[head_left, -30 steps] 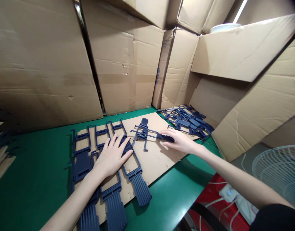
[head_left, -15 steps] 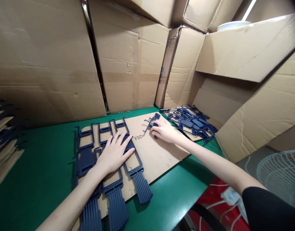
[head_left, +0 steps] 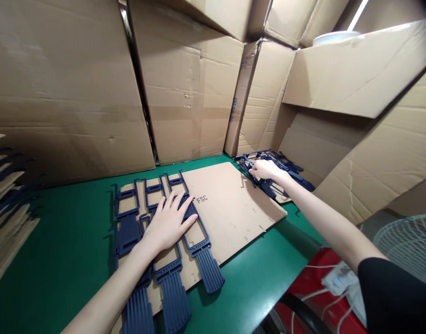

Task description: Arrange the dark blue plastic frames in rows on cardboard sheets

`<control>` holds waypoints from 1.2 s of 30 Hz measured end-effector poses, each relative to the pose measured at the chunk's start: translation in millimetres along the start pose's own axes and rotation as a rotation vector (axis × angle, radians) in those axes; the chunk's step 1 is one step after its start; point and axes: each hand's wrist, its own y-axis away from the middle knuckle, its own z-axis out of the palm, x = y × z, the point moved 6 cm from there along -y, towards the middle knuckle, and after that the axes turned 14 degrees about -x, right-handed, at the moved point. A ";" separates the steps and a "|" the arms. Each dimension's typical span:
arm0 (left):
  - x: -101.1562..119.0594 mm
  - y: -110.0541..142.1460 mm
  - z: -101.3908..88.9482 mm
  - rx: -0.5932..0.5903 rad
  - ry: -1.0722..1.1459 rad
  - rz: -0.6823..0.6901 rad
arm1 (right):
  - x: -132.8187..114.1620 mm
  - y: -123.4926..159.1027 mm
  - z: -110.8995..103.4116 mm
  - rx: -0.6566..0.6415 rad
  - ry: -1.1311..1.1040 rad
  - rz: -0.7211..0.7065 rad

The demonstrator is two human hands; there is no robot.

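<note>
My left hand [head_left: 170,223] lies flat with its fingers spread over dark blue plastic brackets [head_left: 169,273] laid in rows on a cardboard sheet [head_left: 230,208]. They have open rectangular frames, small hooks and ribbed paddle ends. Part of the rows is hidden under my left hand and forearm. At the sheet's far right corner, my right hand [head_left: 267,170] is closed on another dark blue plastic bracket [head_left: 248,163], over a loose pile of brackets [head_left: 293,168]. The fingers hide where this bracket is gripped.
The sheet rests on a green table [head_left: 74,227]. Large cardboard boxes [head_left: 192,93] wall the back, and a slanted box flap [head_left: 380,157] rises at right. Cardboard sheets with dark brackets [head_left: 11,199] are stacked at far left. A fan [head_left: 408,246] and white cables are at lower right.
My right hand has moved a bracket from the middle of the cardboard sheet to the pile at right. My left hand has stayed spread on the rows.
</note>
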 end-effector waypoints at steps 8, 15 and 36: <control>-1.7 0.3 0.3 0.019 0.033 0.011 | -34.3 15.0 -11.8 0.346 -0.078 0.049; -1.1 0.3 -0.9 0.018 0.044 0.005 | -43.3 -5.5 -7.9 0.280 -0.249 0.067; -0.9 0.2 -0.6 -0.014 0.025 -0.015 | -39.1 51.7 0.8 0.837 -1.101 -0.367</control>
